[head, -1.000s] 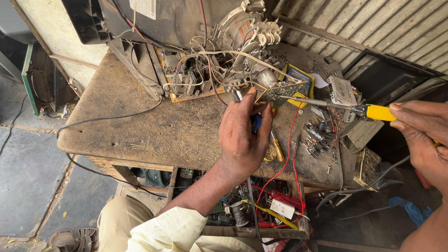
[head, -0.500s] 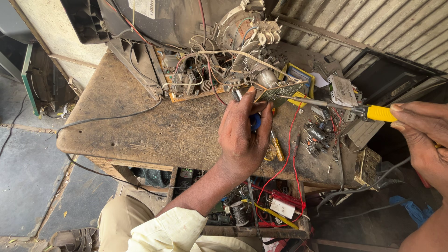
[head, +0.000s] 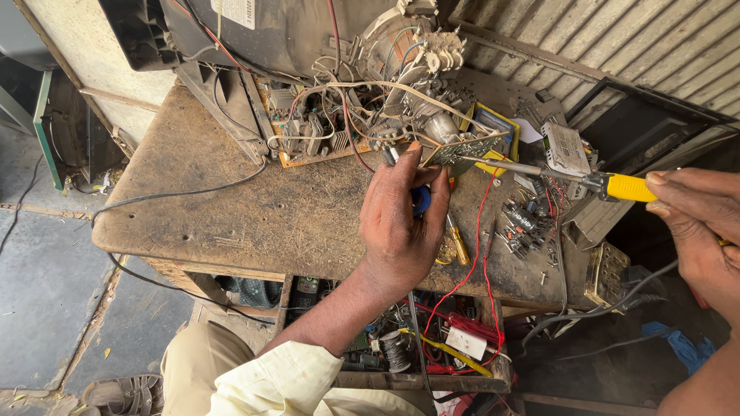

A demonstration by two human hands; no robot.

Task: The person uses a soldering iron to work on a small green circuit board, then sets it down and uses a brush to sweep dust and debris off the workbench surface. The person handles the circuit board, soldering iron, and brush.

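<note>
Here, two bare hands at work over a worn brown wooden surface (head: 231, 208).

Left hand (head: 401, 223): raised above the surface, fingers curled, pinching the lower edge of a small green circuit board (head: 461, 150) between thumb and fingertips. Board held up on its edge, tilted, just in front of the tangle of wires. Something blue tucked in the palm too; hard to tell what.

Right hand (head: 697, 223): at the right side, fingers pressed together around the yellow handle of a long thin metal soldering iron (head: 570, 179). Iron held almost flat, pointing left, tip touching the green circuit board.

Behind the board, an opened old grey television set (head: 285, 38) with its insides showing, plus a messy bunch of white, red and grey wires (head: 354, 108). Beside that, a flat yellow box-shaped meter (head: 493, 127), partly hidden by the board. Near the iron, a small white plastic box (head: 566, 148). On the surface under the left hand, a little yellow-handled screwdriver (head: 459, 243). Just right of it, a heap of small dark electronic parts (head: 524, 223).

Below the surface, an open wooden drawer (head: 432, 377) full of red wires and bits. At the bottom, a knee in tan trousers and a pale yellow sleeve (head: 293, 381).
</note>
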